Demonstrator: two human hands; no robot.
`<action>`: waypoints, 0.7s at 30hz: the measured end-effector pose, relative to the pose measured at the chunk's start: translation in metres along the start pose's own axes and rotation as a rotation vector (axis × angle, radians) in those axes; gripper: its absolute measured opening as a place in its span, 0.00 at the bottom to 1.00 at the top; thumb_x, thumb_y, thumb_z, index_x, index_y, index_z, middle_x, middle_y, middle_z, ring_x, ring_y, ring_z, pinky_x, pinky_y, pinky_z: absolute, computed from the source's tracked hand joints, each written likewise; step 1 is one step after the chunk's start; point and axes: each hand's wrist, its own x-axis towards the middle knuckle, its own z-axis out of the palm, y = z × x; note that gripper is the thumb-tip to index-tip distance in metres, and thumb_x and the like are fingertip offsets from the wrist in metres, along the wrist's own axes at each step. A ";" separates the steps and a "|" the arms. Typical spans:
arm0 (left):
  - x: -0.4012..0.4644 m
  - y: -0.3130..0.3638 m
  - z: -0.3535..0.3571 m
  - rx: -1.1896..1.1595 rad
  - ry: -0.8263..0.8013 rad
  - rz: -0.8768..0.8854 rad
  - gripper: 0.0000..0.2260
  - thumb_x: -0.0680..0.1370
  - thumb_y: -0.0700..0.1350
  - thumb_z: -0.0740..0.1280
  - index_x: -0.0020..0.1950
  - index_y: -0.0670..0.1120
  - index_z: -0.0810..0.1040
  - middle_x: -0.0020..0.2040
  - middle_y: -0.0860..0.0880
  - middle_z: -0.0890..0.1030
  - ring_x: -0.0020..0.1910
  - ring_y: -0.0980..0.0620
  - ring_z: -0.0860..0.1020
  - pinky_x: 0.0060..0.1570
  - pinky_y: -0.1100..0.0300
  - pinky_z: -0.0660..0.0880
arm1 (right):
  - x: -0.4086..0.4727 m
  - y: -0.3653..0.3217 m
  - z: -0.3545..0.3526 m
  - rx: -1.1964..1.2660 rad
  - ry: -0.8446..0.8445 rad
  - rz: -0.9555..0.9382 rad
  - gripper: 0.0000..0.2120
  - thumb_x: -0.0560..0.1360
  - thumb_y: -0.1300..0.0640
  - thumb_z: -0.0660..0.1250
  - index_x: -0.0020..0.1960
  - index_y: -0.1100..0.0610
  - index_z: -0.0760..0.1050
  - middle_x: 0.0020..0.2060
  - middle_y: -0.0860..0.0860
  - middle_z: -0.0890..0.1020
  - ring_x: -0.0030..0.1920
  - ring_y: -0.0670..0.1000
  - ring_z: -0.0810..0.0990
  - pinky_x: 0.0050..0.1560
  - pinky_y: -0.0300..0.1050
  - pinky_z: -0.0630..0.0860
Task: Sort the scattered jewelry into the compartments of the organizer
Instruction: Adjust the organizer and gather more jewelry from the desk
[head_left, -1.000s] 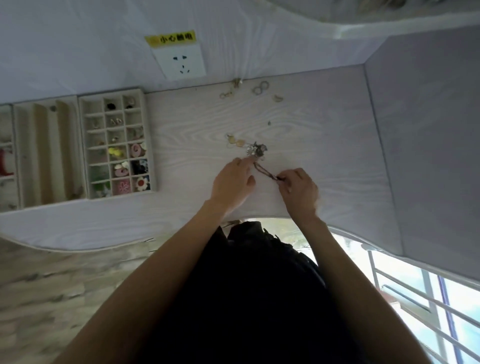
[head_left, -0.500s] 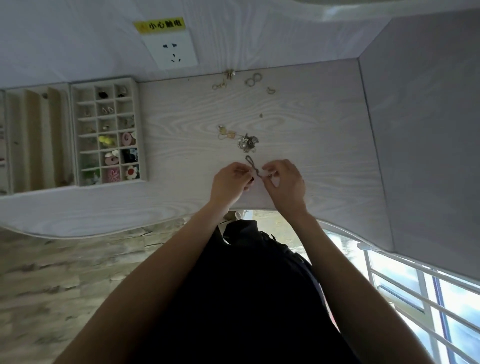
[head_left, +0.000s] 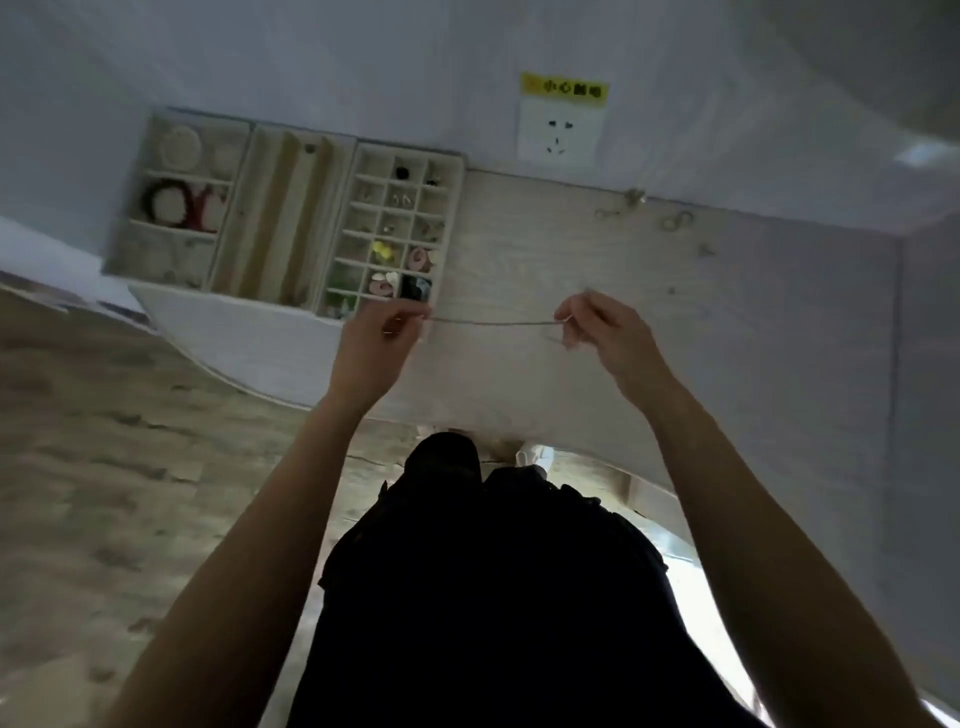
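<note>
Head view, going from the left: I see the organizer (head_left: 291, 218) against the wall at the tabletop's (head_left: 727, 322) left end, in three sections. The leftmost holds round pads and a dark red ring-shaped piece (head_left: 174, 207); the middle has long slots; the right one is a grid of small compartments (head_left: 400, 234), several holding small colourful pieces I cannot identify through the blur. My left hand (head_left: 376, 343) is raised just in front of the grid's near corner, fingers curled in, thumb and forefinger pinching one end of a thin chain (head_left: 493, 323). That chain runs nearly straight across to my right hand (head_left: 605, 325), which pinches the other end between fingertips, the rest of its fingers loosely bent. Both hands hold it taut above the tabletop, well apart from each other. Further right, near the wall below a white socket (head_left: 560, 132) with a yellow label, a few small loose pieces lie scattered, among them a pair of linked rings (head_left: 678, 221) and a small clasp-like item (head_left: 635, 196); their detail is too blurred to tell.
</note>
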 end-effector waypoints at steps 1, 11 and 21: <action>-0.001 -0.011 -0.015 0.009 0.050 0.002 0.08 0.78 0.39 0.65 0.52 0.48 0.82 0.46 0.53 0.81 0.43 0.59 0.78 0.42 0.78 0.68 | 0.008 -0.008 0.010 -0.054 -0.012 -0.010 0.12 0.80 0.63 0.58 0.42 0.57 0.77 0.32 0.50 0.77 0.30 0.41 0.73 0.39 0.33 0.70; -0.002 -0.099 -0.116 -0.068 0.441 -0.123 0.04 0.75 0.42 0.70 0.48 0.49 0.82 0.44 0.53 0.81 0.40 0.62 0.79 0.46 0.69 0.75 | 0.106 -0.096 0.123 -0.333 -0.161 -0.202 0.04 0.75 0.63 0.67 0.48 0.57 0.79 0.36 0.51 0.81 0.33 0.42 0.79 0.36 0.35 0.76; 0.042 -0.120 -0.124 0.164 0.524 -0.047 0.04 0.74 0.43 0.71 0.47 0.48 0.83 0.41 0.51 0.82 0.39 0.51 0.79 0.40 0.57 0.76 | 0.218 -0.141 0.233 -0.524 -0.016 -0.307 0.03 0.74 0.59 0.67 0.46 0.55 0.79 0.39 0.50 0.82 0.38 0.44 0.78 0.41 0.36 0.75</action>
